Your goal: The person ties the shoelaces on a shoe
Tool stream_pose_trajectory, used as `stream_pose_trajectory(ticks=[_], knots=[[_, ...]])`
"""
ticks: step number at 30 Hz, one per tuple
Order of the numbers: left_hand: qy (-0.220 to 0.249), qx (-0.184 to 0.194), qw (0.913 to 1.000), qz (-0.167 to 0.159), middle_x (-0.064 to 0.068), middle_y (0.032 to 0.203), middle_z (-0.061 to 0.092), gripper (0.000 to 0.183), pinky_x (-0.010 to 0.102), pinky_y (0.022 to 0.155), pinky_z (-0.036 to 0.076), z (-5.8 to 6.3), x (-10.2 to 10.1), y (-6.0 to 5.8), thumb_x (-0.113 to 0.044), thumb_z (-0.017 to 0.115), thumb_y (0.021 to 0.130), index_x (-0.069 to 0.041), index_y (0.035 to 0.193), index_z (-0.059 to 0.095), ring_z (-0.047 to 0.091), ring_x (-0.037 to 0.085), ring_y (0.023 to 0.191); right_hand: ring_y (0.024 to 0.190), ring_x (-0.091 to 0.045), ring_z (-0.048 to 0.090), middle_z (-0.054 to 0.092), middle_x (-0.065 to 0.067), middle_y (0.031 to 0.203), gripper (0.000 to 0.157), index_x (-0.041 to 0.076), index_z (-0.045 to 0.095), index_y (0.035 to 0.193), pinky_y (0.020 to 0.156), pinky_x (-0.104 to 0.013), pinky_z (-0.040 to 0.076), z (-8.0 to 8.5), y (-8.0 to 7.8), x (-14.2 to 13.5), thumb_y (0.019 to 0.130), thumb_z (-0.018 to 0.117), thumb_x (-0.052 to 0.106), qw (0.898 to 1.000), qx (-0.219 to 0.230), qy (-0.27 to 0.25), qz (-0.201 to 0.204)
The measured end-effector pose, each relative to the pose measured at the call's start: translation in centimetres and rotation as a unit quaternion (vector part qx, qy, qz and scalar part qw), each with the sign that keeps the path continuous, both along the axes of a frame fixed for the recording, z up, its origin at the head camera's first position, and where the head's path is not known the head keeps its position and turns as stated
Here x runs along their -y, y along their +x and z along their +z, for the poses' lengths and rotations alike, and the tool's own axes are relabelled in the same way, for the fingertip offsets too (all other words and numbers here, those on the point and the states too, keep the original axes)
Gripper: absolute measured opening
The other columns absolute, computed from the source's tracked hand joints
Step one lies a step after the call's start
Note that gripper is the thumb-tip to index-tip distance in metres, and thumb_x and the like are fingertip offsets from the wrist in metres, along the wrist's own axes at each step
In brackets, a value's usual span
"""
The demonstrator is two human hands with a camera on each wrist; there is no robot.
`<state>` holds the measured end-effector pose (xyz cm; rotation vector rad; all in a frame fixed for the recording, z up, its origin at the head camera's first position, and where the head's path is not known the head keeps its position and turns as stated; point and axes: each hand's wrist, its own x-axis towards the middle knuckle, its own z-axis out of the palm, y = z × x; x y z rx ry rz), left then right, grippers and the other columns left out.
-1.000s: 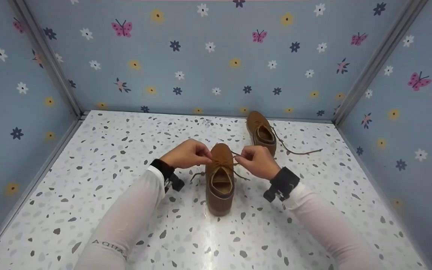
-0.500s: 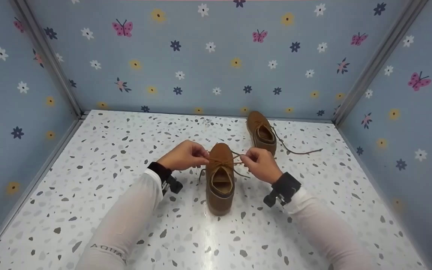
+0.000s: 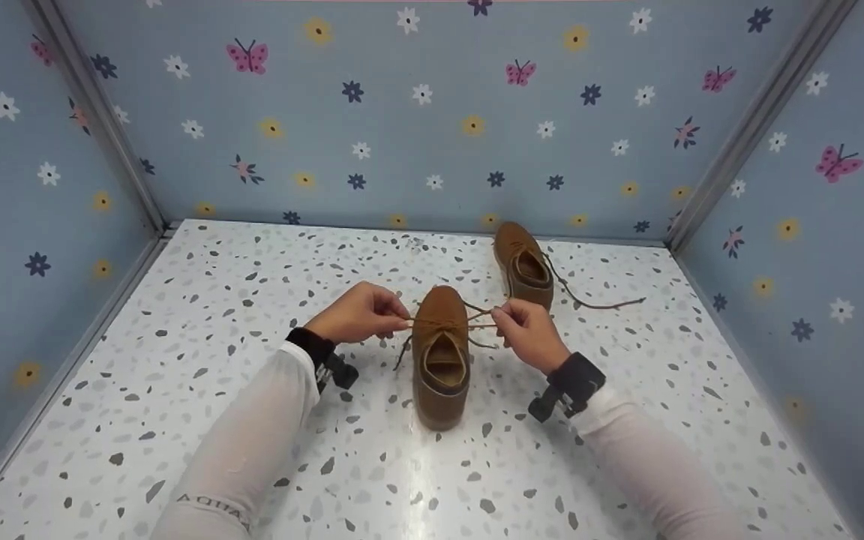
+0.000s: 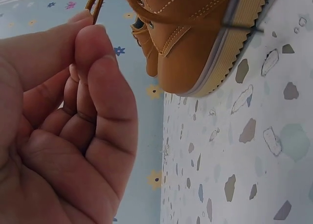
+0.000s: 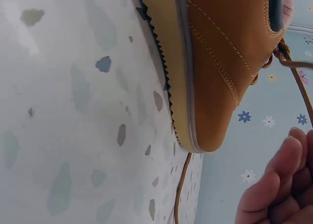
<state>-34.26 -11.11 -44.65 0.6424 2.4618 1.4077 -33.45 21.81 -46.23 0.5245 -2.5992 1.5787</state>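
A brown lace-up shoe (image 3: 441, 405) stands on the speckled surface, toe pointing away from me. To its left, my left hand (image 3: 361, 313) pinches a doubled strand of the shoelace (image 4: 98, 6) between thumb and fingertips, clearly seen in the left wrist view. On the other side, my right hand (image 3: 531, 335) pinches the lace, which stretches sideways from the knot (image 5: 282, 49) over the tongue. Loose lace ends hang at both sides of the shoe. The right wrist view cuts off the right fingertips at its edge.
A second brown shoe (image 3: 513, 241) stands behind and to the right, close to the back panel, with its long lace (image 3: 597, 306) trailing rightward. Blue floral panels (image 3: 402, 150) enclose the speckled white surface (image 3: 267, 465) at the back and both sides.
My hands have drawn apart, the left one leftward and the right one rightward and slightly down. More lace now shows between each hand and the knot. Both shoes have stayed put.
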Motion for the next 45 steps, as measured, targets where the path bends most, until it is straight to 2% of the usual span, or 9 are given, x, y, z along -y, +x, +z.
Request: stream_pose_trajectory(ticks=[5,13,18,21,27,33,36,41,45], knots=[[-0.002,-0.001,1.0000,-0.001,-0.002,0.083,0.075,0.012,0.030,0.066,0.058,0.1,0.1,0.1,-0.015,0.077,0.095,-0.006,0.101,0.080,0.070,0.019,0.072,0.063,-0.017,0.059,0.062,-0.006,0.074,0.031,0.008,0.063,0.080,0.061,-0.028,0.051,-0.3,0.2,-0.1,0.107,0.059,0.022,1.000,-0.005,0.013,-0.027],[-0.023,0.001,0.9997,0.006,0.000,0.088,0.078,0.012,0.029,0.065,0.055,0.3,0.3,0.2,-0.019,0.077,0.095,-0.011,0.102,0.081,0.072,0.017,0.074,0.059,-0.013,0.056,0.063,0.000,0.068,0.037,0.013,0.064,0.071,0.058,-0.027,0.042,-0.6,0.5,-0.8,0.107,0.060,0.023,0.994,-0.072,0.076,-0.035],[-0.024,-0.002,0.9997,0.002,-0.001,0.086,0.077,0.011,0.031,0.068,0.057,0.5,0.4,0.3,-0.018,0.077,0.095,-0.010,0.101,0.081,0.070,0.012,0.071,0.056,-0.010,0.051,0.062,0.001,0.065,0.037,0.014,0.062,0.068,0.057,-0.026,0.040,-0.6,0.6,-1.0,0.105,0.061,0.017,0.991,-0.089,0.091,-0.049],[-0.023,-0.003,0.9997,-0.001,-0.001,0.084,0.077,0.011,0.034,0.069,0.058,0.6,0.5,0.4,-0.017,0.077,0.095,-0.009,0.100,0.081,0.069,0.010,0.069,0.055,-0.010,0.049,0.060,0.001,0.064,0.038,0.014,0.062,0.068,0.056,-0.027,0.038,-0.6,0.6,-1.0,0.105,0.061,0.017,0.990,-0.092,0.089,-0.059],[-0.028,-0.011,0.9995,-0.001,-0.001,0.080,0.076,0.008,0.024,0.061,0.053,0.5,0.8,0.5,-0.016,0.077,0.094,-0.009,0.097,0.081,0.068,0.009,0.067,0.056,-0.013,0.047,0.056,0.002,0.064,0.037,0.013,0.063,0.071,0.056,-0.027,0.037,-0.8,0.6,-1.1,0.106,0.059,0.020,0.989,-0.085,0.089,-0.080],[-0.034,-0.010,0.9994,-0.006,-0.002,0.077,0.075,0.007,0.024,0.061,0.054,0.3,1.0,0.6,-0.016,0.076,0.095,-0.009,0.093,0.079,0.069,0.010,0.066,0.057,-0.016,0.047,0.055,0.002,0.064,0.035,0.012,0.064,0.071,0.056,-0.028,0.036,-0.9,0.5,-1.0,0.105,0.058,0.019,0.987,-0.074,0.090,-0.109],[-0.037,-0.009,0.9993,-0.006,0.002,0.079,0.075,0.008,0.024,0.062,0.055,0.2,1.1,0.6,-0.015,0.075,0.095,-0.008,0.092,0.079,0.068,0.009,0.066,0.058,-0.016,0.047,0.053,0.002,0.063,0.037,0.012,0.062,0.068,0.057,-0.029,0.036,-0.9,0.5,-0.9,0.105,0.057,0.017,0.985,-0.071,0.092,-0.126],[-0.033,-0.006,0.9994,-0.008,0.021,0.089,0.076,0.014,0.023,0.062,0.052,0.1,1.3,0.7,-0.014,0.072,0.097,-0.002,0.096,0.077,0.067,0.009,0.066,0.056,-0.016,0.044,0.045,0.003,0.061,0.040,0.015,0.053,0.065,0.057,-0.030,0.035,-1.0,0.4,-0.8,0.105,0.055,0.015,0.982,-0.072,0.108,-0.137],[-0.028,-0.008,0.9995,-0.009,0.021,0.086,0.075,0.017,0.022,0.060,0.049,-0.2,1.5,0.8,-0.013,0.070,0.098,0.004,0.097,0.075,0.065,0.008,0.065,0.056,-0.016,0.043,0.043,0.003,0.062,0.041,0.017,0.050,0.065,0.058,-0.031,0.035,-1.1,0.3,-0.8,0.105,0.054,0.016,0.982,-0.069,0.116,-0.136]])
